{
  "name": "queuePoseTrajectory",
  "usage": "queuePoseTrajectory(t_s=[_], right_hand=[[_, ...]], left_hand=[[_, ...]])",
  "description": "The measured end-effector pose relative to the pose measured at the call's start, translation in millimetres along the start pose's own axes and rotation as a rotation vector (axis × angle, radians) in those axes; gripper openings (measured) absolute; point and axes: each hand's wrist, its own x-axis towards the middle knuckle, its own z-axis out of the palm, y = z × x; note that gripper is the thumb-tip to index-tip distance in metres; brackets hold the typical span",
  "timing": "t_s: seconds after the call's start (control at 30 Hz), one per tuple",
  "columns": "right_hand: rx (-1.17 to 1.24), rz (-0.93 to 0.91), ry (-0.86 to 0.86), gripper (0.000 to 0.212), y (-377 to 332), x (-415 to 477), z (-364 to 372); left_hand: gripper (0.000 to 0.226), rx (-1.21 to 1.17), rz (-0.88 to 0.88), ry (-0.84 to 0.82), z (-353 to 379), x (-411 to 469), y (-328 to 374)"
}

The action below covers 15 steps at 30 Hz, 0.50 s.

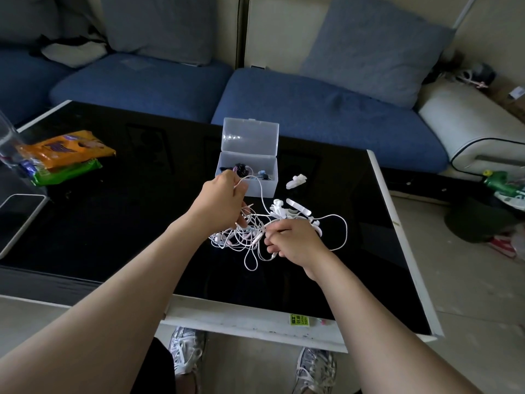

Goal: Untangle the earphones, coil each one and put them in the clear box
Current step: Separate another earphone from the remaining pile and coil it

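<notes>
early, untangling | left hand [224,200] pinching a strand, right hand [295,247] gripping earphones [241,237] tangle between them | clear box [265,189] beyond left hand, open, few pieces inside | coiling not yet done

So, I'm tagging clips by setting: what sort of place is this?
Most likely a home living room: a blue sofa with cushions sits behind a black coffee table with snack packets on it.

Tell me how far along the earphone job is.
Done: the box is open, with a few dark and blue pieces inside. In hand: the left hand holds one cord up while the right hand pinches the tangle. Left: the tangle on the table is knotted; nothing there is coiled.
</notes>
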Motion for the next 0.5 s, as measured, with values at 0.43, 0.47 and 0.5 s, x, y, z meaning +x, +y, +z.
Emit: queuePoseTrajectory(t_s=[0.43, 0.47, 0.5], right_hand=[[-0.240, -0.136, 0.116, 0.017, -3, 4, -5], [-0.264, -0.131, 0.137, 0.023, -5, 4, -10], [-0.266, -0.123, 0.144, 0.030, -7, 4, -16]], left_hand=[[0.028, 0.067, -0.045, 0.027, -6, 0, -3], [0.030, 0.103, -0.041, 0.044, -7, 1, -4], [0.031, 0.119, -0.045, 0.056, -7, 2, -5]])
